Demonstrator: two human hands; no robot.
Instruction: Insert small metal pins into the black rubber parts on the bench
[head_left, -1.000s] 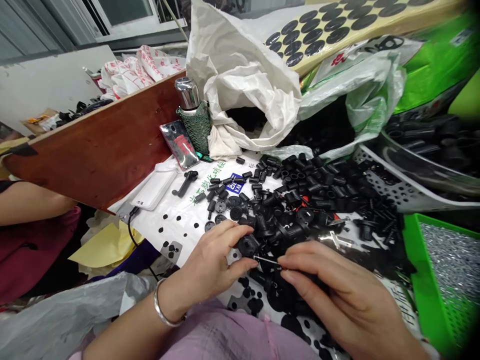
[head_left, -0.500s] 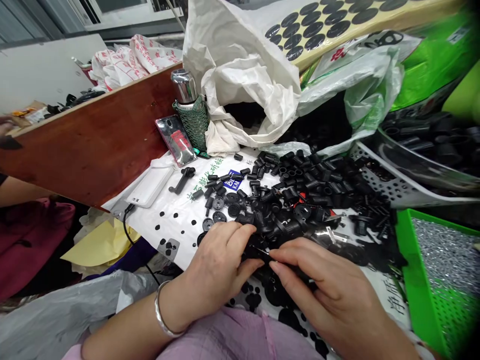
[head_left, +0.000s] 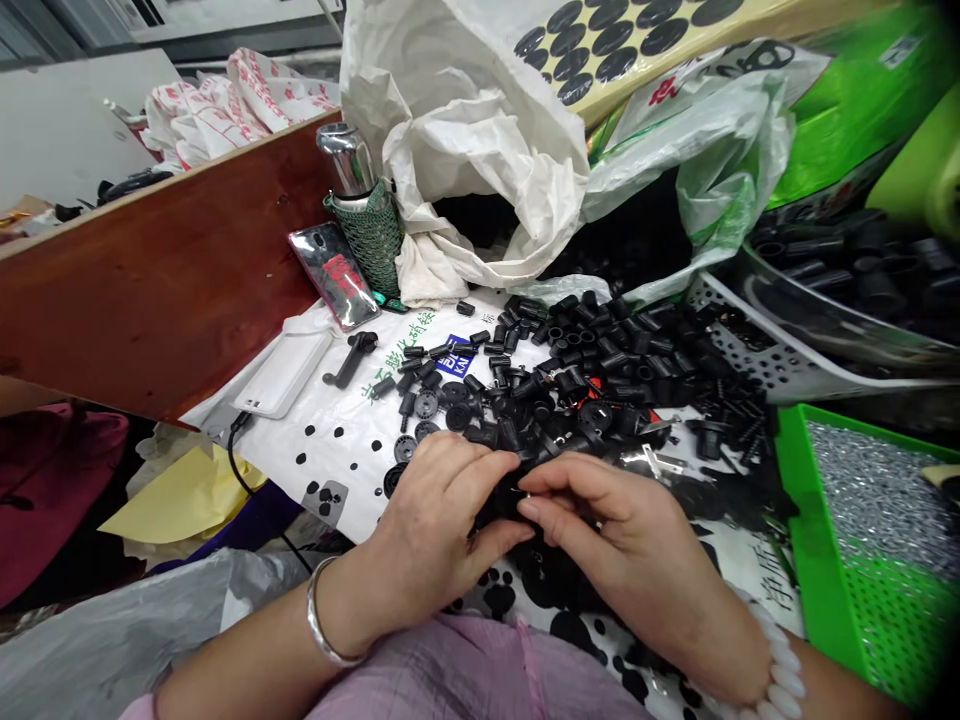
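Observation:
My left hand (head_left: 448, 515), with a silver bangle at the wrist, is closed around a dark black plastic part (head_left: 504, 497), mostly hidden by the fingers. Thumb and forefinger of my right hand (head_left: 622, 535) pinch a small thin metal piece (head_left: 523, 493) against that part; its exact kind is too small to make out. Just beyond both hands lies a heap of black plastic parts (head_left: 615, 350), with short tubes, ribbed discs and screw-like pieces. A few flat metal strips (head_left: 651, 460) lie on the heap near my right hand.
A green tray (head_left: 804, 530) of small metal pins stands at the right, below a white perforated basket (head_left: 817, 370). Behind are an open white sack (head_left: 465, 110), a bottle (head_left: 367, 225) and a leaning phone (head_left: 335, 280). A white device (head_left: 289, 370) with a cable lies left, beside a wooden board (head_left: 165, 270).
My right fingers have moved closer to my left hand, and less of the metal piece shows. The view has shifted slightly; another person's hand at the left edge has gone out of sight.

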